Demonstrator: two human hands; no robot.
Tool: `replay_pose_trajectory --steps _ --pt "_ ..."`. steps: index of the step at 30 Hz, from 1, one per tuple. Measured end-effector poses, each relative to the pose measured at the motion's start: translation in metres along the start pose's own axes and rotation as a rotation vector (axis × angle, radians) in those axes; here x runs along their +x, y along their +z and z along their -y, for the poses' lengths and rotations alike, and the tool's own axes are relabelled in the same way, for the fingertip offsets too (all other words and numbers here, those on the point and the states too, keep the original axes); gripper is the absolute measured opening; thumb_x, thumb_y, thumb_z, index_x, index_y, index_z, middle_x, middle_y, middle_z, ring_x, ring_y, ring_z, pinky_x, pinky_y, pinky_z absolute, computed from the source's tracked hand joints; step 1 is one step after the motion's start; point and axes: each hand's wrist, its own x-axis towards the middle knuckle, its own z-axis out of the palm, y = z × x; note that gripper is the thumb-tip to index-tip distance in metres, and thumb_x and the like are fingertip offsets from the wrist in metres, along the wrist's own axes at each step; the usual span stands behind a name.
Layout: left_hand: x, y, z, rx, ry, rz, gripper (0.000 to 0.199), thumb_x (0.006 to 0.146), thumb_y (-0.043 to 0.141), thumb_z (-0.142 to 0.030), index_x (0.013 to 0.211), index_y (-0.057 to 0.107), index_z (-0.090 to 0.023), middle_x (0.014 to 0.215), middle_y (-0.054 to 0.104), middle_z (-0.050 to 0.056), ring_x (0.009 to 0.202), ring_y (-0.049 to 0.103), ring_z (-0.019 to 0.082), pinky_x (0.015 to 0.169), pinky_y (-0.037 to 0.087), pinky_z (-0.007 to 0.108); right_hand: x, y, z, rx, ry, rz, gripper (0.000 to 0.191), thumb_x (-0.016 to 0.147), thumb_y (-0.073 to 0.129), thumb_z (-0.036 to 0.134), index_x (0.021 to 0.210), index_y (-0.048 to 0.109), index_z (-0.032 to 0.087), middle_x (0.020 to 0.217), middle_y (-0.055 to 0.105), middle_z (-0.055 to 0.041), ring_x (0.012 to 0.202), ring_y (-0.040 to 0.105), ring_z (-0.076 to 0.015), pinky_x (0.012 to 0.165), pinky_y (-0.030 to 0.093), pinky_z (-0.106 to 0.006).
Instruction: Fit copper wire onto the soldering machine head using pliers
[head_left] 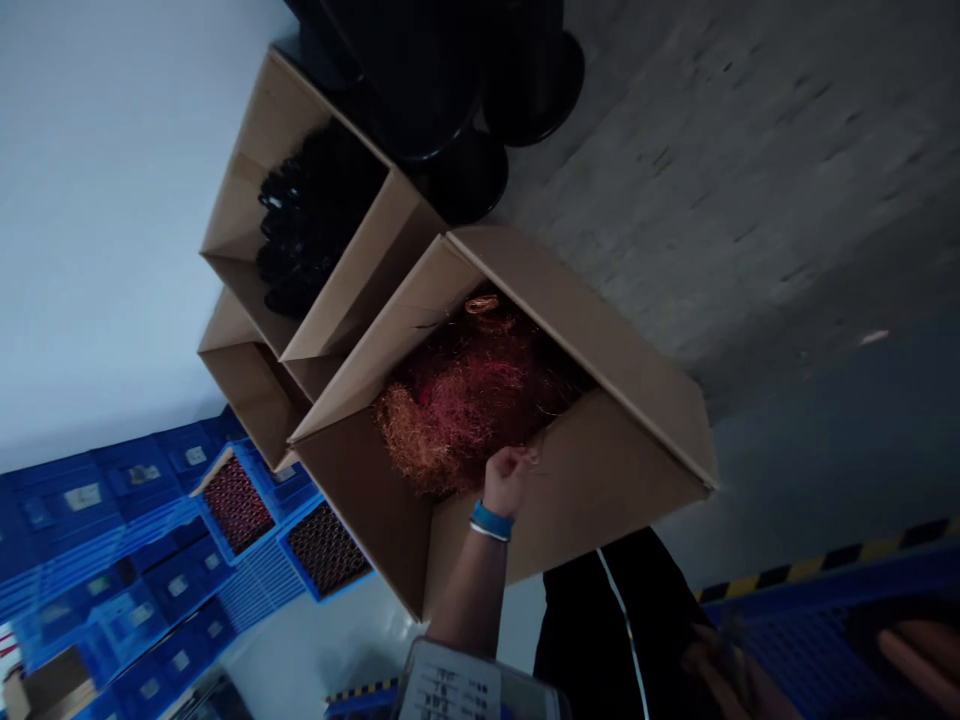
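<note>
Reaching with left hand into the large open carton, fingers curled in, tips drawn together. Hovering or resting at the near edge of the tangled reddish wire inside; cannot tell whether touching it or pinching a thin strand. Wearing blue wristband on that arm. Too dark and blurred at near right to read the fingers of right hand. Stacked with black glossy pieces in far-left carton. Lined up with blue crates at near left. Showing labelled container below the forearm.
</note>
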Motion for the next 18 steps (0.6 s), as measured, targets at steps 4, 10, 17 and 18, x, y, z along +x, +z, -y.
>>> replay_pose_trajectory --steps 4,10,17,18 --pt "-0.046 -0.026 -0.016 -0.216 -0.036 0.021 0.049 0.052 0.075 -0.051 0.054 0.042 -0.016 0.068 0.062 0.002 0.053 0.053 0.008 0.057 0.043 0.023 0.012 0.003 0.033 0.008 0.069 0.025 0.039 0.056 0.053 0.054 0.081 0.062 0.026 0.071 0.068 -0.0030 0.074 0.066 -0.0279 0.069 0.054 -0.036" --pt "-0.100 -0.068 -0.036 -0.384 -0.069 0.004 0.048 0.051 0.080 -0.044 0.054 0.042 -0.016 0.056 0.058 -0.001 0.035 0.031 0.000 0.039 0.029 0.018 0.024 0.001 0.071 0.001 0.095 0.080 0.045 0.048 0.051 0.055 0.082 0.058 0.025 0.068 0.067 -0.0047 0.077 0.064 -0.0309 0.072 0.049 -0.040" --pt "-0.139 -0.111 -0.044 -0.518 -0.060 -0.139 0.046 0.053 0.078 -0.042 0.058 0.040 -0.016 0.058 0.057 -0.003 0.034 0.020 -0.002 0.035 0.011 0.016 -0.003 0.013 0.152 0.234 0.053 0.410 0.044 0.052 0.063 0.051 0.085 0.059 0.021 0.066 0.064 -0.0032 0.067 0.062 -0.0230 0.066 0.047 -0.034" --pt "-0.144 -0.114 -0.045 -0.532 -0.060 -0.146 0.045 0.054 0.077 -0.042 0.058 0.040 -0.016 0.059 0.058 -0.003 0.034 0.020 -0.002 0.035 0.010 0.016 -0.009 0.019 0.171 0.298 0.062 0.490 0.043 0.052 0.067 0.049 0.083 0.059 0.021 0.067 0.064 -0.0031 0.065 0.061 -0.0210 0.062 0.046 -0.032"
